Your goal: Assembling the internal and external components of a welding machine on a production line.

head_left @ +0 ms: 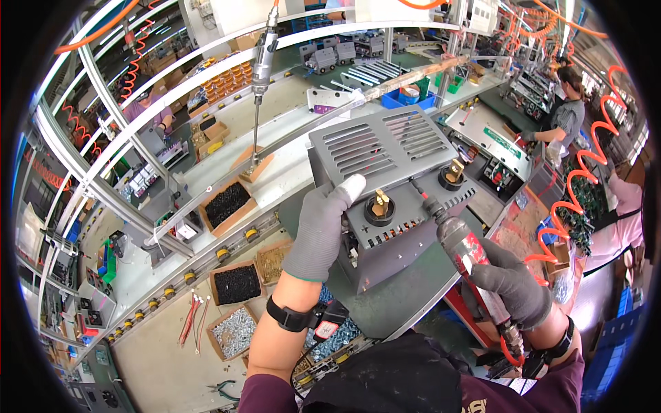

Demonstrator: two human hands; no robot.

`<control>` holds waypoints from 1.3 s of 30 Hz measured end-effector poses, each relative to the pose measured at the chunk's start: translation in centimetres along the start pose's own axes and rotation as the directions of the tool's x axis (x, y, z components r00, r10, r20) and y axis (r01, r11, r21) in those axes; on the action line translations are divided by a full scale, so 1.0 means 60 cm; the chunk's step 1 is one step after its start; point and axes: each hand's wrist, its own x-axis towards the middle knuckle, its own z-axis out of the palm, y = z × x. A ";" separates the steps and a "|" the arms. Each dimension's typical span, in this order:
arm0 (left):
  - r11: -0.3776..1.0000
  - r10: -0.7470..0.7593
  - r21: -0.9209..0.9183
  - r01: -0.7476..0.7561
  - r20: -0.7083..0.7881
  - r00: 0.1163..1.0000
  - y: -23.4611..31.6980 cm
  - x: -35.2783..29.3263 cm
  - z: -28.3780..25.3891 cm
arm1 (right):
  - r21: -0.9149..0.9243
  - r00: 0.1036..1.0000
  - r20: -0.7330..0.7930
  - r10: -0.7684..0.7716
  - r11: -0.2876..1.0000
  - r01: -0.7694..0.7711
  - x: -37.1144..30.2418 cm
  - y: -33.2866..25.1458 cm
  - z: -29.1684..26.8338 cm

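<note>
A grey metal case [392, 260] with a slotted cover [389, 177] stands tilted in front of me. Two brass terminals on black round bases, a nearer one [380, 204] and a farther one [452, 172], stick up from its end panel. My left hand [321, 230], in a grey glove, grips the case's left edge, its thumb on the cover and its other fingers mostly hidden. My gloved right hand [511, 282] is wrapped round a pneumatic screwdriver [463, 242]. The driver's tip points at the cover's edge between the terminals; whether it touches a screw I cannot tell.
Under the case is a dark green work surface [375, 311]. Boxes of black screws [236, 283] and silver screws [234, 332] lie left, beside a roller track [165, 294]. Another screwdriver [261, 65] hangs ahead. At right, an orange coiled hose [573, 186] hangs near a co-worker [566, 113].
</note>
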 end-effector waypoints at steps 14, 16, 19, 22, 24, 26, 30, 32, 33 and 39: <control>0.938 -0.157 -0.262 0.227 0.262 0.952 -0.051 0.029 -0.074 | -0.143 0.994 -0.100 -0.044 0.989 0.030 0.001 0.001 0.009; 0.857 -0.067 -0.477 0.196 0.274 0.959 -0.087 0.028 -0.106 | -0.102 0.996 -0.078 -0.043 0.994 0.035 -0.016 0.009 0.003; 0.789 -0.241 -0.581 0.200 0.005 0.970 -0.125 -0.038 -0.155 | -0.091 0.997 0.028 -0.078 0.993 0.081 -0.045 0.031 0.001; 0.785 -0.319 -0.565 0.256 -0.015 0.947 -0.138 -0.095 -0.158 | 0.061 0.985 0.173 0.005 0.998 -0.015 -0.060 0.062 0.011; 0.778 -0.300 -0.555 0.294 0.083 0.950 -0.129 -0.117 -0.149 | 0.010 0.945 0.318 0.069 0.997 -0.076 -0.044 0.081 0.020; 0.774 -0.242 -0.564 0.288 0.158 0.957 -0.117 -0.137 -0.132 | -0.122 0.927 0.350 0.134 0.988 -0.097 -0.029 0.099 0.035; 0.780 -0.191 -0.556 0.287 0.224 0.956 -0.093 -0.166 -0.110 | -0.145 0.912 0.372 0.171 0.982 -0.125 -0.010 0.114 0.059; 0.751 -0.220 -0.594 0.290 0.189 0.957 -0.087 -0.173 -0.107 | -0.145 0.918 0.361 0.164 0.982 -0.119 -0.008 0.113 0.066; 0.726 -0.201 -0.627 0.283 0.200 0.959 -0.086 -0.174 -0.107 | -0.161 0.921 0.348 0.172 0.979 -0.122 -0.008 0.112 0.069; 0.775 -0.117 -0.565 0.281 0.308 0.944 -0.093 -0.174 -0.119 | -0.130 0.917 0.348 0.196 0.979 -0.159 -0.009 0.106 0.077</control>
